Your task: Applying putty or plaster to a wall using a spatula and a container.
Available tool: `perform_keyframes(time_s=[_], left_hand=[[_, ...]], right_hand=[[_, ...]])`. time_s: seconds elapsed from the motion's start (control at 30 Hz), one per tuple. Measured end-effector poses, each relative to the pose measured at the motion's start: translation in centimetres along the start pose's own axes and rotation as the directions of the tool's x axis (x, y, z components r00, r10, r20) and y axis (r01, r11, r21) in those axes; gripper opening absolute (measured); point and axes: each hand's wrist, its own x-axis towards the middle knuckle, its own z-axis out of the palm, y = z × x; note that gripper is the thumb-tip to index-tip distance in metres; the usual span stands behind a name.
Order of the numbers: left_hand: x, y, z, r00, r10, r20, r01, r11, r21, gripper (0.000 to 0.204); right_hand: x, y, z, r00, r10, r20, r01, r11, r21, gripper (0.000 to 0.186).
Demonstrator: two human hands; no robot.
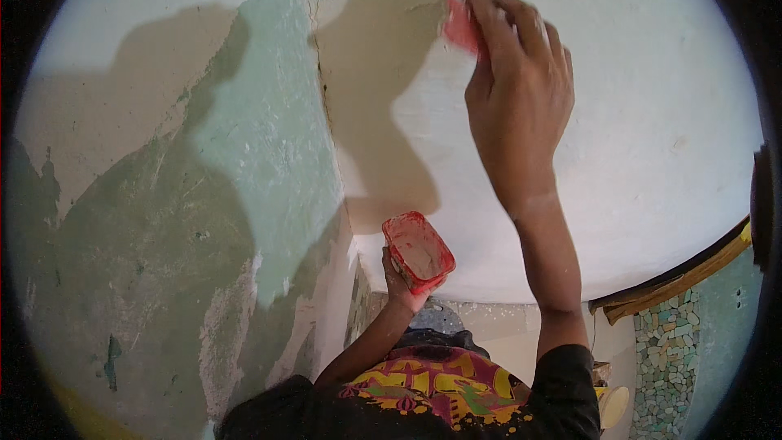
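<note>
My right hand (525, 81) is raised high and closed around a red putty spreader (462, 26), whose tip is smeared with whitish putty. The spreader is at the pale wall (635, 138), right of the corner; whether its edge touches the surface I cannot tell. Lower down, near my chest, my left hand (401, 287) grips a red plastic tub (447, 257) from below and the side. Soft off-white putty (417, 259) lies in the tub, with more smeared on its inner walls.
A rough crack (324, 94) runs down the corner. On the left stands a wall with peeling green paint (269, 147) and pale patches. A brown wooden edge (660, 289) and a strip of mosaic stones (666, 350) are at the lower right. Shadows fall across both walls.
</note>
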Motion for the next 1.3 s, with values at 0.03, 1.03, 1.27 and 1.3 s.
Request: perform_keyframes(time_s=[0.03, 1.03, 1.27, 1.3], left_hand=[[0.0, 0.1, 0.0, 1.0, 0.0, -0.002, 0.0, 1.0, -0.001, 0.087], [-1.9, 1.4, 5.0, 0.995, 0.073, 0.063, -0.072, 0.997, -0.014, 0.078], [-2.3, 1.8, 5.0, 0.999, 0.047, 0.008, -0.045, 0.992, -0.117, 0.078], [-1.9, 1.8, 4.4, 0.998, 0.054, 0.016, -0.051, 0.99, -0.132, 0.078]], right_hand=[[0.3, 0.1, 0.5, 1.0, 0.001, 0.003, -0.001, 1.0, 0.001, 0.049], [-7.4, -7.9, 5.0, 0.954, -0.113, 0.279, 0.118, 0.993, -0.002, 0.041], [-7.9, -5.6, 0.6, 0.901, -0.114, 0.417, 0.059, 0.988, 0.144, 0.046], [-8.0, -4.8, 0.2, 0.91, -0.127, 0.394, 0.078, 0.987, 0.139, 0.047]])
